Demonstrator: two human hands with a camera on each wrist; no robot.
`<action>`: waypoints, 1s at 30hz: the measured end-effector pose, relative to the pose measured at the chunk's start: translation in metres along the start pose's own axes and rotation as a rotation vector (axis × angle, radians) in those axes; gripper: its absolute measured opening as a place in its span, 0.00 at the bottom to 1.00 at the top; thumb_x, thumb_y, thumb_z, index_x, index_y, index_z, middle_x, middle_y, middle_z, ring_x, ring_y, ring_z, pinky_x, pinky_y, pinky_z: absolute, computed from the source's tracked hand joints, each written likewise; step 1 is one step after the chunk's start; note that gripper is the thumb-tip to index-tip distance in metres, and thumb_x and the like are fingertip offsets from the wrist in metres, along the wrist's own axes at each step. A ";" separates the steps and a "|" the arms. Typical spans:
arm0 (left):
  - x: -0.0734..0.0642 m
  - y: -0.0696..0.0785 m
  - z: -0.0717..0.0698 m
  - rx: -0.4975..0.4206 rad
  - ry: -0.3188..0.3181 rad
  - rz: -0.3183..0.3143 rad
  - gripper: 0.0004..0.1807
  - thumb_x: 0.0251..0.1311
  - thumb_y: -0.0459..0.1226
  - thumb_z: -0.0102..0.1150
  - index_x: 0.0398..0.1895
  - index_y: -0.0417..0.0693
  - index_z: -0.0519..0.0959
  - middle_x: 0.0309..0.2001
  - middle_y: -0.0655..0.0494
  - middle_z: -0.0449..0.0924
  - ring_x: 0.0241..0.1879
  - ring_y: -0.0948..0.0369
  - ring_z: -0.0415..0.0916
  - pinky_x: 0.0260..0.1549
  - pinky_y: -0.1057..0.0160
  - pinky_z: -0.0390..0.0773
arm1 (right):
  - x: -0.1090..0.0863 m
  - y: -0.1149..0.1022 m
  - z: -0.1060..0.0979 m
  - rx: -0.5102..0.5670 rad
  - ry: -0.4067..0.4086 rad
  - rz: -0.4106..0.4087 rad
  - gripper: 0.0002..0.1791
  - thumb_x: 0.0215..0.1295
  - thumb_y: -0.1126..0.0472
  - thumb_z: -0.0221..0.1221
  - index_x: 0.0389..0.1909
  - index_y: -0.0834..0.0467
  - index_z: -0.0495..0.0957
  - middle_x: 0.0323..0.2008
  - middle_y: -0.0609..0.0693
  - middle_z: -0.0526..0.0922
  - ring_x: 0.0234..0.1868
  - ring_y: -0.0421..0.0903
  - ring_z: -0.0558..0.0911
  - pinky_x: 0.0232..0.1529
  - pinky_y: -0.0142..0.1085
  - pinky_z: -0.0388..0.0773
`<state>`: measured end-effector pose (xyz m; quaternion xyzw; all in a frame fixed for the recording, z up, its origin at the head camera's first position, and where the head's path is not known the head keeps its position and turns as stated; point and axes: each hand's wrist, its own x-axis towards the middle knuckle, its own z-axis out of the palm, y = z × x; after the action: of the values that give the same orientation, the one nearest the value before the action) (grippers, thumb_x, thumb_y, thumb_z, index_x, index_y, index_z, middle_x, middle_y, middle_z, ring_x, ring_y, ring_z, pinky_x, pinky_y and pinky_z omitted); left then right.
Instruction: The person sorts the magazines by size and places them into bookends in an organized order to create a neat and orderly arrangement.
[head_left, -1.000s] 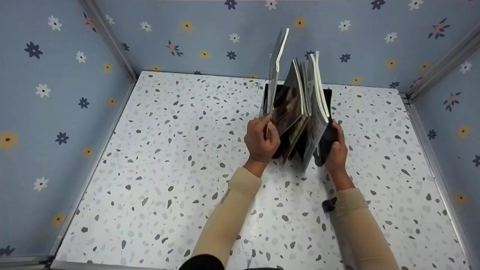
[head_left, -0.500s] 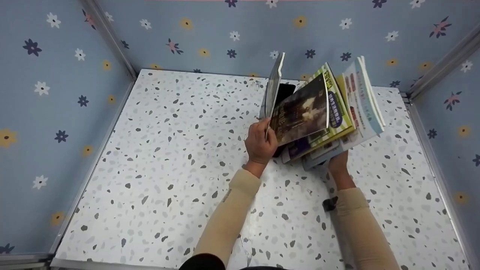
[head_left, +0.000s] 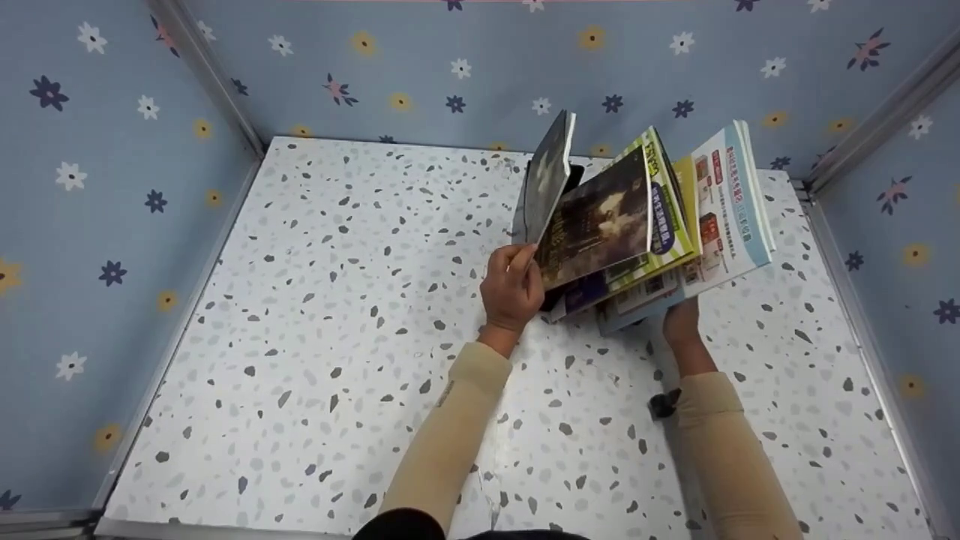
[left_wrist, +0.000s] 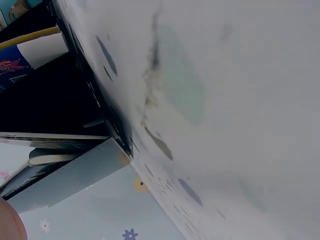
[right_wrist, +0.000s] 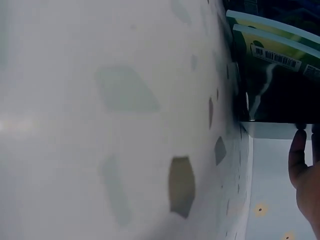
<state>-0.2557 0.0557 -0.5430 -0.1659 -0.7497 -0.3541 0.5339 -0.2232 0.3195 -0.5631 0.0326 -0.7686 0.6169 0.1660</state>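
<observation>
In the head view my left hand [head_left: 514, 289] grips the near lower corner of a grey-covered book [head_left: 546, 180], fingers curled at its edge. Right of it, a dark brown picture book [head_left: 600, 225], a green-and-yellow striped book [head_left: 660, 217] and a white-and-blue book [head_left: 724, 202] lean rightward, fanned out. A black book stand [head_left: 576, 176] shows behind them. My right hand [head_left: 682, 322] is mostly hidden under the leaning books. In the right wrist view its fingers [right_wrist: 298, 150] look straight and touch the outer side of a dark upright panel [right_wrist: 280, 95].
The white speckled tabletop [head_left: 337, 300] extends around the books. Blue flowered walls [head_left: 420, 75] enclose the back and both sides. A small black object [head_left: 663, 405] sits at the right wrist.
The books right of the left hand have tipped over to the right and spread, covering most of my right hand. The grey-covered book tilts further right. The head view has shifted slightly.
</observation>
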 end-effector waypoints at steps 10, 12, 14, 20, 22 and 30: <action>-0.001 0.000 -0.009 -0.031 -0.065 0.010 0.17 0.52 0.37 0.54 0.47 0.55 0.71 0.39 0.54 0.73 0.36 0.61 0.73 0.26 0.67 0.75 | -0.005 -0.039 0.000 0.011 -0.106 0.049 0.24 0.68 0.55 0.36 0.65 0.50 0.52 0.64 0.50 0.58 0.63 0.41 0.59 0.63 0.39 0.53; -0.001 -0.001 -0.010 -0.041 -0.074 -0.002 0.16 0.53 0.37 0.54 0.47 0.55 0.72 0.39 0.55 0.73 0.36 0.62 0.73 0.28 0.67 0.75 | -0.006 -0.035 -0.003 0.033 -0.112 0.018 0.24 0.67 0.58 0.39 0.64 0.51 0.55 0.61 0.49 0.62 0.61 0.42 0.62 0.60 0.35 0.58; -0.001 -0.002 -0.012 -0.048 -0.079 -0.027 0.16 0.54 0.37 0.53 0.47 0.55 0.73 0.39 0.55 0.73 0.36 0.62 0.73 0.30 0.67 0.75 | -0.008 -0.030 -0.005 0.068 -0.125 -0.008 0.24 0.66 0.59 0.40 0.64 0.52 0.56 0.60 0.49 0.64 0.59 0.41 0.65 0.56 0.31 0.62; -0.001 -0.003 -0.013 -0.029 -0.091 -0.134 0.14 0.56 0.36 0.50 0.46 0.56 0.75 0.37 0.56 0.73 0.34 0.64 0.72 0.28 0.68 0.74 | -0.017 -0.021 -0.006 0.159 -0.149 0.034 0.24 0.67 0.62 0.39 0.65 0.54 0.54 0.57 0.44 0.67 0.52 0.36 0.72 0.48 0.28 0.71; -0.001 -0.002 -0.013 -0.022 -0.100 -0.161 0.13 0.56 0.36 0.49 0.45 0.55 0.75 0.37 0.56 0.72 0.33 0.63 0.71 0.27 0.68 0.73 | -0.020 -0.021 -0.004 0.170 -0.153 0.021 0.25 0.67 0.64 0.39 0.65 0.54 0.54 0.58 0.45 0.66 0.52 0.36 0.73 0.46 0.28 0.72; -0.002 0.000 -0.015 0.031 -0.106 -0.220 0.12 0.56 0.38 0.50 0.44 0.58 0.75 0.36 0.60 0.72 0.31 0.67 0.71 0.20 0.70 0.70 | -0.036 -0.038 0.006 0.133 -0.117 -0.045 0.29 0.64 0.66 0.45 0.65 0.52 0.53 0.62 0.54 0.61 0.56 0.41 0.69 0.44 0.29 0.74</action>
<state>-0.2447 0.0448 -0.5426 -0.0932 -0.7959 -0.3897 0.4538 -0.1809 0.2996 -0.5390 0.0970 -0.7334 0.6597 0.1322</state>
